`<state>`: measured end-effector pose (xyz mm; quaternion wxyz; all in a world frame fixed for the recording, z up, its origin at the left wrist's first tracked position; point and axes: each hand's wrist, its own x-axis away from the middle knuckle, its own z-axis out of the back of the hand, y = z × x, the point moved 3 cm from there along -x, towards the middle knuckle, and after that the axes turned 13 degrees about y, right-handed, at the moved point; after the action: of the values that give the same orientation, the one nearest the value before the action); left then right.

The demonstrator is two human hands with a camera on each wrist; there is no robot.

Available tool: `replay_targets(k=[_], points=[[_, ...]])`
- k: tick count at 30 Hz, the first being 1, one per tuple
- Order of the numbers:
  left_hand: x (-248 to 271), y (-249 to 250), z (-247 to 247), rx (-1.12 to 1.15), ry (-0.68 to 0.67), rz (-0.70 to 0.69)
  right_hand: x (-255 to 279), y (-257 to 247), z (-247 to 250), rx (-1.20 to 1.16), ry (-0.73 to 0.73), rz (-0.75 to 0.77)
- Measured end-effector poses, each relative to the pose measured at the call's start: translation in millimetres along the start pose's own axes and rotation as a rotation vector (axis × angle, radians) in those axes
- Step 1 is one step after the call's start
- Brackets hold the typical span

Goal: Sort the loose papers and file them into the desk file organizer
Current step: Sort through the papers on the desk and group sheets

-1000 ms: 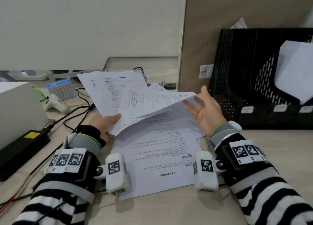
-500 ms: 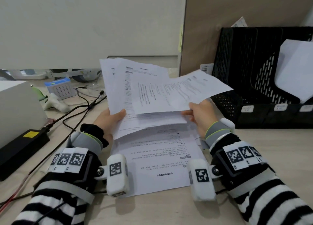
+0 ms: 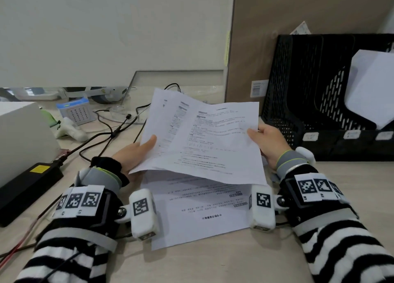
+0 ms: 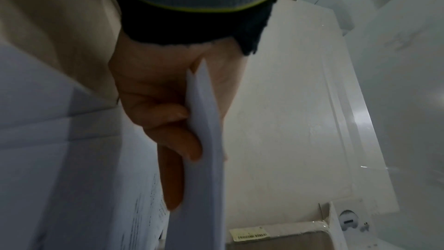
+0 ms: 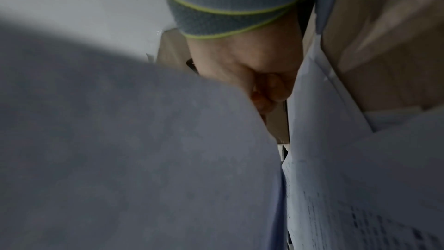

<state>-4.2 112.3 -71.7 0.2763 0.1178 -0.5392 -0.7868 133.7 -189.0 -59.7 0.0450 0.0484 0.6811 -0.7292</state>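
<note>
Holding a sheaf of papers (image 3: 204, 137) above the desk (image 3: 213, 261), the left hand (image 3: 132, 154) pinches its left edge and the right hand (image 3: 270, 146) its right edge. The file organizer (image 3: 298, 103) stands just right. The left wrist view shows fingers (image 4: 177, 140) curled behind the sheets.

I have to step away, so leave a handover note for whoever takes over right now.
Left hand grips the left edge of the raised papers; right hand pinches the right edge of the front sheet.
More printed sheets lie flat on the desk under them.
The black file organizer stands at the right, one white paper already in a slot.
Left: sort and file the held and desk sheets.
</note>
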Motion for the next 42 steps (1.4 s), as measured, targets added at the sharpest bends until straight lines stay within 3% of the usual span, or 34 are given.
replay_targets(k=[3, 7, 12, 18, 23, 27, 31, 35, 42], points=[[9, 6, -7, -0.061, -0.096, -0.059, -1, 0, -2, -0.041, 0.015, 0.015], [17, 7, -16, 0.185, -0.235, 0.03, -6, 5, -3, -0.066, 0.066, 0.027], [13, 9, -16, 0.348, -0.061, 0.067, -8, 5, -8, 0.001, 0.042, 0.047], [11, 13, -14, 0.495, 0.029, -0.044, 12, -3, -31, -0.037, -0.222, -0.038], [18, 26, -14, 0.543, 0.071, -0.18, 27, -24, -40, -0.257, -0.137, 0.121], [22, 36, -18, 0.583, 0.097, -0.209, 35, -24, -46, -0.249, -0.195, 0.059], [24, 38, -25, 0.568, -0.014, -0.19, 39, -20, -50, -0.266, -0.262, -0.022], [27, 42, -31, 0.587, -0.068, -0.207, 39, -23, -49, -0.269, -0.217, 0.044], [28, 48, -18, 0.677, 0.116, -0.3, 42, -36, -45, -0.298, -0.052, 0.256]])
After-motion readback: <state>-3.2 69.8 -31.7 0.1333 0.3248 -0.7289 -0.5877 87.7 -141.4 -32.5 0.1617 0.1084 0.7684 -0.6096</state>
